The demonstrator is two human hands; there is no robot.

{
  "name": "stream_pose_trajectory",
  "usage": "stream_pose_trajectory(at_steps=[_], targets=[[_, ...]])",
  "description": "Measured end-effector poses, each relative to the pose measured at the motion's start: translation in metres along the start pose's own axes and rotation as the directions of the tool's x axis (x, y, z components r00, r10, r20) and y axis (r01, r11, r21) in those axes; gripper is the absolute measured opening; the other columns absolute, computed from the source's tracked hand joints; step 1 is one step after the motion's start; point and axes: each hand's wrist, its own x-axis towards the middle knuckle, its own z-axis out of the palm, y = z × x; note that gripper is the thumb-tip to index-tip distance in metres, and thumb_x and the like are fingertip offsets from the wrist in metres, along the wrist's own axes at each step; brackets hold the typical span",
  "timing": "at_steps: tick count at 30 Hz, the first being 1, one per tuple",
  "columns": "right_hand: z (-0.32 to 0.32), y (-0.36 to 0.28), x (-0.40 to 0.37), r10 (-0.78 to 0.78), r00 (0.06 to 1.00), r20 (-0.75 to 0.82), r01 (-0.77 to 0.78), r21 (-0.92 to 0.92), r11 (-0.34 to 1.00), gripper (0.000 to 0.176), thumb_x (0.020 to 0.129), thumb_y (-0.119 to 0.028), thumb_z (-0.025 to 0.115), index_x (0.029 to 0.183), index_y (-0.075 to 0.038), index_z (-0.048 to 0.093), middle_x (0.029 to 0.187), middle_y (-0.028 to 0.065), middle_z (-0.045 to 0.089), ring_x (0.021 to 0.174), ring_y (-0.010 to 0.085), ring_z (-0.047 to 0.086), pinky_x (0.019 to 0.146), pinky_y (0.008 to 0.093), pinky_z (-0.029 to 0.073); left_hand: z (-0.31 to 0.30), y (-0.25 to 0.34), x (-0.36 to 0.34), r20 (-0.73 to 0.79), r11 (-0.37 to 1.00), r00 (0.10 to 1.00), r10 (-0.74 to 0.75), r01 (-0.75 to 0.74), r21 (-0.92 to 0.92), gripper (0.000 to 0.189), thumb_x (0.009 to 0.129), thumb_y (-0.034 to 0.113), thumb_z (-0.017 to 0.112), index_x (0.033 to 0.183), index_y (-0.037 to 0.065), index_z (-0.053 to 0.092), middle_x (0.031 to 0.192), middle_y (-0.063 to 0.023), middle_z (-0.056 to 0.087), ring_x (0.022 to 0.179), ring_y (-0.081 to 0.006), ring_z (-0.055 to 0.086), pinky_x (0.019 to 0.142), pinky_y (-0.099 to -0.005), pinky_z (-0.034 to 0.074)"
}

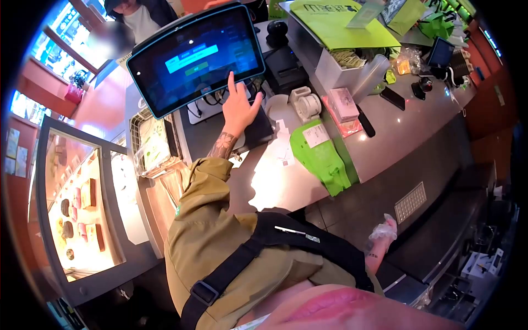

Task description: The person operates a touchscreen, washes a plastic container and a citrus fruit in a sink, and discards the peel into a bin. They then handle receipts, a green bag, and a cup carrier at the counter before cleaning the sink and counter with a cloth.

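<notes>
My left hand point(240, 110) reaches up to a tilted touchscreen point(198, 66), its index fingertip right at the lower right part of the lit display. The thumb stands apart and nothing is in the hand. The screen shows a pale blue pop-up box with a green button below it. Down at my right side, away from the counter, hangs my right hand point(383, 234), covered in crumpled clear plastic like a thin glove; its fingers are small and partly hidden by the plastic. A green bag point(322, 157) with a white label lies on the counter, beside a white paper slip point(283, 144).
A small white device with a paper roll point(305, 104) stands behind the green bag. Farther right are a pink box point(343, 104), a white bin point(338, 71) and a black phone-like slab point(392, 99). A lit display case point(82, 209) stands left; a person point(144, 19) is beyond the screen.
</notes>
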Motion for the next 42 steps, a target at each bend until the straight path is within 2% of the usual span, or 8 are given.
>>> stream_pose_trajectory(at_steps=[15,18,24,28,32,34,39,42], targets=[[-0.012,0.011,0.035,-0.224,0.974,-0.019,0.224,0.023,0.974,0.013,0.068,-0.019,0.058,0.077,-0.009,0.06,0.05,-0.0006,0.04,0.034,0.0195,0.039,0.031,0.0311,0.033,-0.004,-0.006,0.119,-0.059,0.966,0.998,-0.032,0.046,0.256,0.054,0.076,0.05,0.057,0.092,-0.001,0.05,0.141,-0.0163,0.033,0.076,-0.0366,0.061,0.062,-0.0425,0.049],[-0.027,0.008,0.045,-0.012,0.998,0.059,0.005,0.119,0.993,0.015,0.068,-0.017,0.056,0.08,-0.008,0.06,0.05,-0.0001,0.039,0.036,0.0194,0.04,0.032,0.0309,0.035,-0.015,0.009,0.108,-0.096,0.985,0.995,0.023,-0.006,0.171,0.043,0.078,0.043,0.06,0.081,0.003,0.047,0.138,-0.0171,0.035,0.076,-0.0371,0.06,0.061,-0.0424,0.048],[-0.033,0.042,0.043,-0.233,0.972,0.011,0.232,0.051,0.971,0.008,0.069,-0.011,0.057,0.076,-0.007,0.06,0.051,-0.0004,0.043,0.037,0.0165,0.041,0.034,0.03,0.036,-0.004,0.061,0.005,0.058,0.921,0.951,0.303,-0.277,-0.274,0.021,0.075,0.018,0.064,0.076,0.003,0.049,0.105,-0.0159,0.057,0.073,-0.0322,0.058,0.063,-0.0375,0.047],[0.004,0.053,0.008,-0.112,0.993,-0.027,0.113,0.029,0.993,0.004,0.07,-0.011,0.06,0.07,-0.009,0.057,0.051,-0.0015,0.045,0.037,0.0137,0.041,0.034,0.0288,0.036,0.02,0.116,-0.134,0.645,0.712,0.658,0.389,0.229,-0.663,0.016,0.073,0.018,0.064,0.085,0.008,0.059,0.091,-0.0103,0.061,0.065,-0.0255,0.058,0.062,-0.0343,0.048],[0.038,0.075,-0.046,-0.06,0.997,-0.047,0.061,0.004,0.998,0.006,0.072,-0.014,0.06,0.075,-0.01,0.056,0.055,-0.0019,0.046,0.042,0.013,0.042,0.038,0.0279,0.037,0.008,0.18,-0.236,0.339,0.312,0.537,0.773,0.145,-0.939,0.016,0.075,0.011,0.06,0.09,0.006,0.061,0.09,-0.0124,0.059,0.077,-0.029,0.059,0.066,-0.036,0.049],[0.03,0.1,-0.063,-0.051,0.999,0.002,0.051,0.02,0.999,0.008,0.074,-0.015,0.059,0.08,-0.009,0.056,0.061,-0.0016,0.047,0.047,0.013,0.043,0.042,0.0273,0.038,-0.012,0.198,-0.263,0.316,0.269,0.305,0.898,0.185,-0.945,0.025,0.074,0.008,0.06,0.099,0.006,0.059,0.108,-0.012,0.056,0.097,-0.0305,0.055,0.079,-0.0379,0.047],[0.011,0.151,-0.106,-0.034,0.996,0.083,0.03,0.05,0.998,0.016,0.079,-0.019,0.055,0.091,-0.008,0.054,0.074,-0.0008,0.049,0.059,0.0132,0.047,0.052,0.0257,0.04,-0.026,0.19,-0.294,0.297,0.282,0.254,0.921,0.092,-0.955,0.027,0.077,0.011,0.054,0.103,0.003,0.054,0.102,-0.0155,0.056,0.095,-0.0328,0.054,0.077,-0.0393,0.047],[0.0,0.171,-0.126,-0.037,0.992,0.121,0.029,0.064,0.998,0.021,0.082,-0.021,0.053,0.098,-0.008,0.053,0.082,-0.0003,0.051,0.066,0.0133,0.049,0.058,0.0248,0.042,-0.022,0.183,-0.32,0.229,0.231,0.371,0.9,0.04,-0.972,0.029,0.078,0.012,0.054,0.106,0.003,0.052,0.103,-0.0175,0.054,0.094,-0.0344,0.054,0.077,-0.0402,0.047]])
